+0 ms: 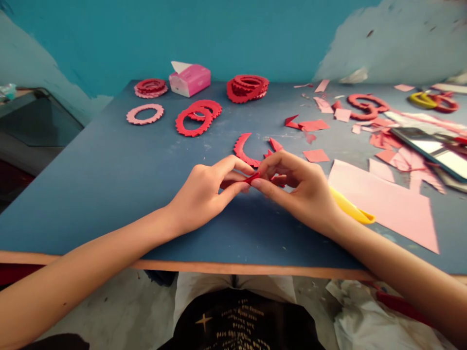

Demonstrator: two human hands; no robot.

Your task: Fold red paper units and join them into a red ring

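Observation:
My left hand (207, 189) and my right hand (295, 187) meet at the middle of the blue table (109, 175), both pinching a small folded red paper piece (253, 178) between thumb and fingers. Just beyond the fingers lies a curved arc of joined red paper pieces (242, 149), with a loose red folded triangle (275, 144) beside it. A yellow-handled tool (352, 210) lies under my right wrist, partly hidden.
Finished red rings (195, 119), a pink ring (145, 113) and stacks of rings (248, 87) (150, 88) sit farther back by a pink tissue box (189, 78). Pink paper sheets (386, 201), scraps, and a shiny flat object (430, 148) cover the right side.

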